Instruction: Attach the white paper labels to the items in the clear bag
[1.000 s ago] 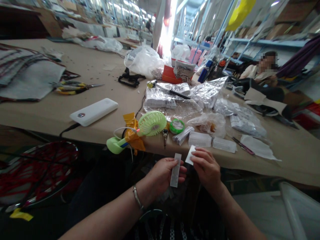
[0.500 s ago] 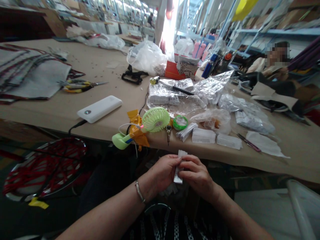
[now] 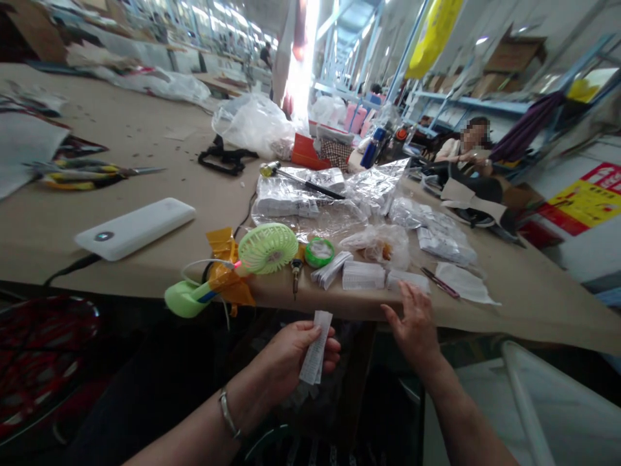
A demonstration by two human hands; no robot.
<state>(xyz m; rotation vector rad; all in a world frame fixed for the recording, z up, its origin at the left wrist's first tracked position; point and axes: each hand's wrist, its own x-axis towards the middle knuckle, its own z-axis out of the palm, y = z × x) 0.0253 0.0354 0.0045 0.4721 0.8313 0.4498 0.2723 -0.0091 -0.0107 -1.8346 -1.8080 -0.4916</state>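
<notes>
Between the thumb and fingers of my left hand (image 3: 295, 353) is a small bundle of printed white strips (image 3: 315, 353), held in front of the table edge. My right hand (image 3: 414, 323) has its fingers spread, with the fingertips over the near part of a flat white label stack (image 3: 407, 280); whether they touch it cannot be seen. Left of that lie a thicker label stack (image 3: 363, 276) and a fanned pile of strips (image 3: 332, 270). A green round container (image 3: 319, 252) with white contents sits behind the pile.
A green fan (image 3: 268, 248) is taped at the table edge (image 3: 276, 291), beside a pointed tool (image 3: 295, 275). A white power bank (image 3: 136, 228) and pliers (image 3: 82, 175) lie left. Clear plastic bags, a hammer (image 3: 303, 181) and a pen (image 3: 440, 283) are on the table. A person (image 3: 466, 145) sits behind.
My right hand has let go of the strips, opened and moved right and forward to the flat stack. My left hand still holds the strips, now fanned slightly. The view has shifted right.
</notes>
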